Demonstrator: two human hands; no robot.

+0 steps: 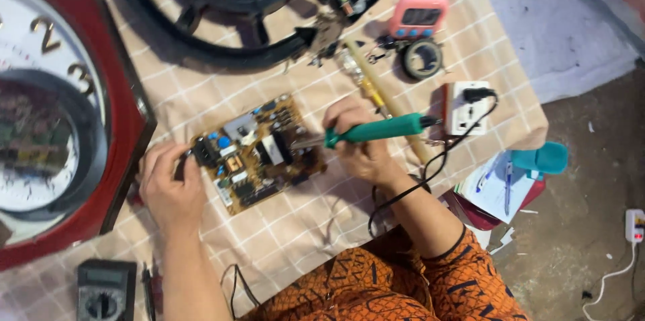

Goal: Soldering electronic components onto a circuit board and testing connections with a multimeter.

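Note:
A tan circuit board (245,170) crowded with small parts lies on a checked cloth (302,227). My left hand (169,187) grips the board's left edge. My right hand (359,146) holds a green-handled soldering iron (376,129), and its metal tip rests on the right part of the board. A black cord (430,170) runs from the iron's rear end in a loop toward me.
A big red-framed wall clock (60,119) lies at left. A black ring frame (215,19), a pink timer (418,15), a solder spool (422,59) and a white socket block (467,109) sit behind. A multimeter (104,289) is near left, papers (497,187) at right.

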